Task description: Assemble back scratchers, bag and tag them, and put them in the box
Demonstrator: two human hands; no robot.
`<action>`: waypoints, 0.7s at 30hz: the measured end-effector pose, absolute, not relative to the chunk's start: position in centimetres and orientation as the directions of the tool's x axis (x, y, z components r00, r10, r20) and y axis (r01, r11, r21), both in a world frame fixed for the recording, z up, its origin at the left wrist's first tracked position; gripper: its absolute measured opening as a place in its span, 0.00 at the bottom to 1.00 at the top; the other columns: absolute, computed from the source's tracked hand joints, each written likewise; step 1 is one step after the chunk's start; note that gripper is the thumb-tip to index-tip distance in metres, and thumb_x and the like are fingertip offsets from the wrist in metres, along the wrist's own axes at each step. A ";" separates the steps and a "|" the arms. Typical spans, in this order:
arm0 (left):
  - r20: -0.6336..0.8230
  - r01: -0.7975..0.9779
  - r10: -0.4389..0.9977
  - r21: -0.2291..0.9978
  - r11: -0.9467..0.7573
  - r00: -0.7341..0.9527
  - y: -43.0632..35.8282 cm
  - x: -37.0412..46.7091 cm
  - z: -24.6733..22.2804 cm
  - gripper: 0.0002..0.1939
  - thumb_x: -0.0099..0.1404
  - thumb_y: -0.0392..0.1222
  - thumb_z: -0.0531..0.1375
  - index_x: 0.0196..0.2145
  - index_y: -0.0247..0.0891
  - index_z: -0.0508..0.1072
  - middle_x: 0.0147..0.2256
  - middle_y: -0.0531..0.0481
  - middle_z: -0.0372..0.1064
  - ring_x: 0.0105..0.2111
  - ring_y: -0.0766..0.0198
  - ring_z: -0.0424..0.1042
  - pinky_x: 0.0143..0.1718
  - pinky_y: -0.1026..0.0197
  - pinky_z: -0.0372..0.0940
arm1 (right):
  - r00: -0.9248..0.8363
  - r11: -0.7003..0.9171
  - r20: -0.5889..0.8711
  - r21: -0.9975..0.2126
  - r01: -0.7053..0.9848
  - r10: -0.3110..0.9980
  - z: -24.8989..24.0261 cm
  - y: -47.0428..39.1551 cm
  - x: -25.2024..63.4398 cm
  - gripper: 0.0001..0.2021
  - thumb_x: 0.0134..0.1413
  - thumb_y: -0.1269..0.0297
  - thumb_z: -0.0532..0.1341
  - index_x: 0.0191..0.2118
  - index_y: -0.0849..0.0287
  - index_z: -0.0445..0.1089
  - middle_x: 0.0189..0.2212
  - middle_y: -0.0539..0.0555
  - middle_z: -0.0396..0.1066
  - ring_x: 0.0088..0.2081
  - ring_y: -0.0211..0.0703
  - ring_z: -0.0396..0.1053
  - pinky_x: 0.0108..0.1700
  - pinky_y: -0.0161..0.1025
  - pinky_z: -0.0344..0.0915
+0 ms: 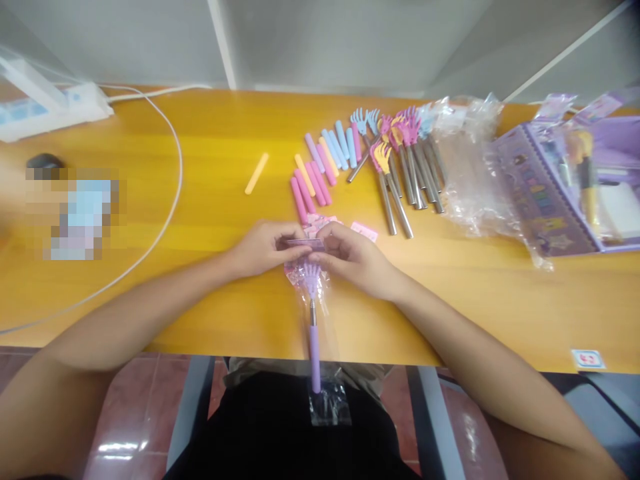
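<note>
My left hand [267,250] and my right hand [357,261] pinch a thin purple card [306,243] between thumbs and fingers. The card sits at the top of a clear plastic bag [327,393] that hangs over the table edge toward me. Inside the bag lies a purple back scratcher [314,353], its claw end just below my thumbs and its handle toward my body. Just beyond my fingers are several pink printed cards [365,231], partly hidden by my hands.
Coloured handle sleeves [315,183] lie behind my hands, with one yellow sleeve [257,173] apart. To the right are metal-stemmed back scratchers [413,167], clear bags [480,180] and a purple box [547,200]. A white cable [177,173] and power strip [55,110] are at left.
</note>
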State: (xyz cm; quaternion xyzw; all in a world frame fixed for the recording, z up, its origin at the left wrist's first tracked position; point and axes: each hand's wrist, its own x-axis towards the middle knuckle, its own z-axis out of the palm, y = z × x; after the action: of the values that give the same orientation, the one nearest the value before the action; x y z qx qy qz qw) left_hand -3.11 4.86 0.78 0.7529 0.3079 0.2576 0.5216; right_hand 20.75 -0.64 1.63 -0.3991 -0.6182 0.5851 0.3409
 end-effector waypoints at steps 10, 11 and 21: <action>0.018 0.193 0.765 0.964 -0.185 0.644 4.6 -3.0 0.7 0.16 0.74 0.53 0.68 0.39 0.36 0.79 0.30 0.50 0.78 0.28 0.64 0.78 0.32 0.63 0.71 | -0.360 0.069 0.004 -0.983 0.168 0.933 2.0 -0.4 20.7 0.23 0.71 0.37 0.65 0.41 0.53 0.67 0.33 0.49 0.70 0.34 0.40 0.66 0.36 0.38 0.65; -0.002 0.167 0.764 0.976 -0.139 0.645 4.6 -2.9 0.7 0.17 0.74 0.55 0.68 0.42 0.36 0.79 0.31 0.50 0.79 0.29 0.64 0.79 0.32 0.63 0.72 | -0.353 0.061 0.008 -0.988 0.140 0.936 2.1 -0.4 20.7 0.24 0.70 0.35 0.65 0.42 0.53 0.68 0.34 0.49 0.71 0.35 0.41 0.68 0.38 0.39 0.67; -0.313 0.218 0.265 0.917 0.334 0.912 4.4 -2.8 1.9 0.22 0.68 0.56 0.76 0.43 0.34 0.79 0.34 0.43 0.83 0.24 0.67 0.78 0.26 0.66 0.71 | -0.094 -0.055 -0.040 -0.986 -0.158 0.995 2.2 0.7 21.9 0.21 0.67 0.41 0.71 0.43 0.48 0.62 0.22 0.40 0.62 0.17 0.33 0.55 0.19 0.35 0.53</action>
State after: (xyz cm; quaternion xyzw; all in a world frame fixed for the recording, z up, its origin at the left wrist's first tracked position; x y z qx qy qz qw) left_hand -2.79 4.45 1.93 0.5768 0.2090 0.0149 0.7896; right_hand 21.94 0.72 2.20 -0.4469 -0.4680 0.5725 0.5035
